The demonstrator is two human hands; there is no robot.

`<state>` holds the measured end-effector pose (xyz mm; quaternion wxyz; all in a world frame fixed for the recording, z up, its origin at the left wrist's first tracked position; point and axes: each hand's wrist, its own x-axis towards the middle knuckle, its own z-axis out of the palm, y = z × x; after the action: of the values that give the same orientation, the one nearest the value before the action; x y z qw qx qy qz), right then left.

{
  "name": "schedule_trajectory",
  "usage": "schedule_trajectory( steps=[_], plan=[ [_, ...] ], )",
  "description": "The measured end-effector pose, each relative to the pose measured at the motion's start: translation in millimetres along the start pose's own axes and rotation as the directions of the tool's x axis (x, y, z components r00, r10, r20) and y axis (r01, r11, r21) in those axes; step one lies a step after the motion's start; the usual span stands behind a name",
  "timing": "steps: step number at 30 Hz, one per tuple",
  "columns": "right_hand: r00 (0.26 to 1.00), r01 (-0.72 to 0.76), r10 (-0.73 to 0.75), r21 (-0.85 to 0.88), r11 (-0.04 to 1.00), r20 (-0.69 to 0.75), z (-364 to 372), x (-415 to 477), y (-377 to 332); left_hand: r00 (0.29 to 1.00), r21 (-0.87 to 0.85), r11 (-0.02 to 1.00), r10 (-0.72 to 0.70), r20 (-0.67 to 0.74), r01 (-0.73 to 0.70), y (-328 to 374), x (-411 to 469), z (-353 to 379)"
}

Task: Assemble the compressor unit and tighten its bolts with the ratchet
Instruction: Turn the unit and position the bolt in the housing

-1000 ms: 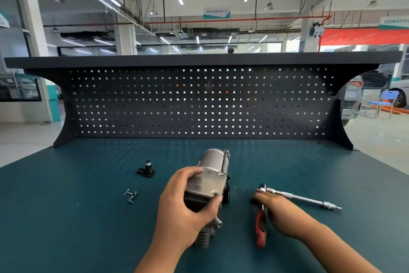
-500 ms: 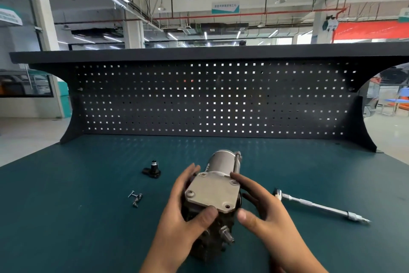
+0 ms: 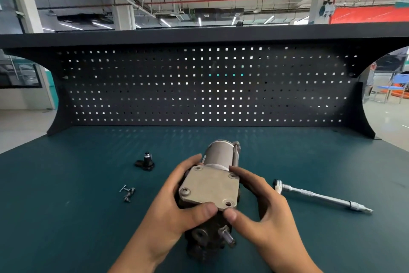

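The compressor unit (image 3: 211,188) lies on the teal bench with its square metal cover plate facing up, a silver cylinder behind and a dark housing toward me. My left hand (image 3: 174,210) grips its left side, thumb on the plate's near edge. My right hand (image 3: 263,213) holds the right side, fingers curled round the plate's edge. The ratchet (image 3: 321,197) lies to the right, apart from my hands. A few loose bolts (image 3: 128,193) lie to the left. A small black fitting (image 3: 145,162) stands behind them.
A dark pegboard back panel (image 3: 203,87) with a shelf on top closes the far edge of the bench (image 3: 66,217). A workshop floor and a blue chair (image 3: 396,87) lie beyond at the right.
My right hand left the red-handled tool and came onto the compressor's right side. The unit has been turned so its cover plate faces up. The view moved closer.
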<state>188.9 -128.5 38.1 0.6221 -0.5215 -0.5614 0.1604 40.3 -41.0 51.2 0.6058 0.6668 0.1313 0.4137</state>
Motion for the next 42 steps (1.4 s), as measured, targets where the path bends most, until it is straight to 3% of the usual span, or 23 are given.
schedule_trajectory(
  steps=[4, 13, 20, 26, 32, 42],
  plan=[
    [1.0, -0.019, 0.019, 0.026, 0.999, -0.008, 1.0, -0.1, 1.3, 0.999, 0.096, 0.995, -0.007, 0.045, 0.003, 7.6, 1.7, -2.7],
    [0.993, -0.1, 0.096, 0.056, 0.993, 0.069, -1.2, 0.2, 5.3, 0.99, 0.078, 0.994, -0.08, 0.112, 0.072, 9.3, 2.2, -17.1],
    [0.987, -0.111, 0.11, 0.003, 0.994, 0.114, -5.8, 0.2, 2.4, 0.996, -0.001, 0.998, -0.06, 0.062, 0.06, 1.9, 2.7, -13.1],
    [0.973, -0.14, 0.12, 0.091, 0.986, 0.198, -29.2, 1.9, -4.2, 0.997, 0.152, 0.987, -0.055, 0.047, 0.048, 7.7, 4.0, 7.4],
    [0.969, -0.133, 0.116, 0.066, 0.989, 0.22, -48.0, -2.7, -5.6, 0.994, 0.301, 0.952, -0.078, 0.072, 0.053, 13.2, 6.8, 19.2],
    [0.98, -0.143, 0.115, 0.17, 0.975, 0.164, -63.7, -32.0, 5.7, 0.983, 0.671, 0.742, -0.117, 0.142, -0.008, 21.1, 10.2, 41.6]
  ],
)
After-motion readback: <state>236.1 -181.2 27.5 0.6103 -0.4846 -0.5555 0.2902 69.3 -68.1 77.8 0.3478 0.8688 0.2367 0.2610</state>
